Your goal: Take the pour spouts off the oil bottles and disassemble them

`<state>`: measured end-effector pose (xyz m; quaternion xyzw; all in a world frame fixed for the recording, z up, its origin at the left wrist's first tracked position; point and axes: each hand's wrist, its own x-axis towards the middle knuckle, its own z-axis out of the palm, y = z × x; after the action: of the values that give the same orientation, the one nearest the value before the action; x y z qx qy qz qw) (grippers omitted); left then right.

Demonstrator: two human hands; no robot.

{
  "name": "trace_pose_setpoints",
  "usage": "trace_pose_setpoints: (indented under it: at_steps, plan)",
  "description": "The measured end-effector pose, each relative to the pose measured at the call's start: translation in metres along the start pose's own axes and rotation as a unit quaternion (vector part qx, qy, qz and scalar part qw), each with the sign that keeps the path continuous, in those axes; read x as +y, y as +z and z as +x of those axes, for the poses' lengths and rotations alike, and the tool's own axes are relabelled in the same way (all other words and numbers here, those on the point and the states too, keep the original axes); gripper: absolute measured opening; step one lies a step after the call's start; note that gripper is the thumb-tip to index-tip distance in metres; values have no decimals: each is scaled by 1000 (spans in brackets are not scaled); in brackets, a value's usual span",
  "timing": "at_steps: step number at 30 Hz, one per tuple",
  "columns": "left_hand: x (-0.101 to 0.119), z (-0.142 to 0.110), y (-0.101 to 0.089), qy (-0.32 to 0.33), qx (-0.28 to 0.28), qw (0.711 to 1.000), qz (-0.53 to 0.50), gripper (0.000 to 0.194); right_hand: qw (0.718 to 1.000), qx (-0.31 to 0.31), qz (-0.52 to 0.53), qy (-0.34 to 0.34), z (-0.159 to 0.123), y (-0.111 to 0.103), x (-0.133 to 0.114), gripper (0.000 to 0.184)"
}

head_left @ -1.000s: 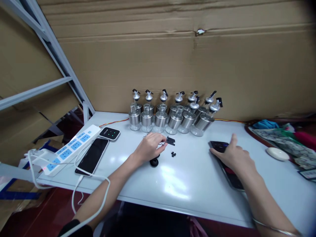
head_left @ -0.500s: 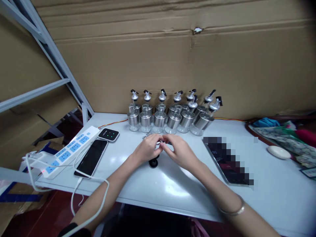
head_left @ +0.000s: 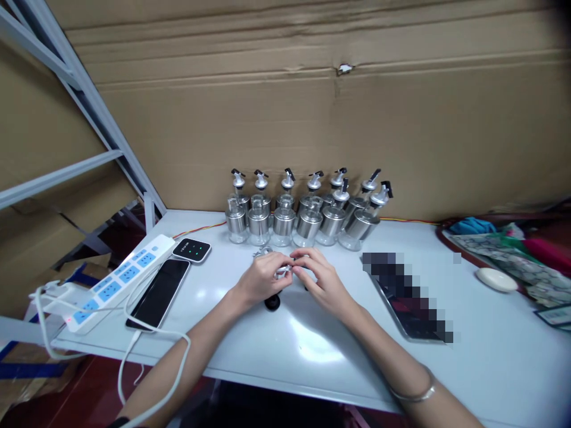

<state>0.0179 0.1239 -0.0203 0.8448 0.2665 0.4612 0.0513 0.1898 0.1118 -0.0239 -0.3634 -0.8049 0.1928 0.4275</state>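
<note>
My left hand [head_left: 264, 276] is closed round a small silver pour spout part [head_left: 282, 271], mostly covered by the fingers. The fingertips of my right hand [head_left: 323, 280] pinch at the same part from the other side. Just below, a round black stopper [head_left: 272, 302] rests on the table. Other silver pieces [head_left: 264, 251] lie partly hidden behind my left hand. Beyond both hands stand glass bottles with steel sleeves; several, such as a front bottle [head_left: 284, 226], have bare necks. Others carry silver spouts with black levers, like the tilted bottle [head_left: 360, 224] at the right end.
On the left of the white table [head_left: 250, 351] are a power strip [head_left: 120, 282], a phone [head_left: 160, 294], a small black device [head_left: 191, 250] and a white cable [head_left: 181, 362]. A tablet [head_left: 408, 303], a white oval dish [head_left: 496, 279] and cloth items lie right. Cardboard [head_left: 223, 131] stands behind.
The whole view has shifted slightly, so the table appears lower and further left. My right fingers have spread a little around the silver part; both hands stay together at it.
</note>
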Motion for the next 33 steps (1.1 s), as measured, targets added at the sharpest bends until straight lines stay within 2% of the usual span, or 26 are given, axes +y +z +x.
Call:
trace_pose_setpoints:
  at_steps: [4,8,11,21,33]
  plan:
    - [0,-1,2,11,9,1000,-3,7,994,-17,83,65,-1,0,0,20]
    - [-1,-1,3,9,18,1000,-8,7,973,-25,187,130,0,3,2,25]
    - [-1,-2,4,5,15,1000,-7,6,961,-29,226,155,1,5,3,29]
    - [0,-6,8,-52,-39,997,-33,2,963,-51,206,164,-1,3,-1,31]
    - [0,-8,9,-88,-52,992,-78,9,969,-53,190,146,-1,2,-5,33]
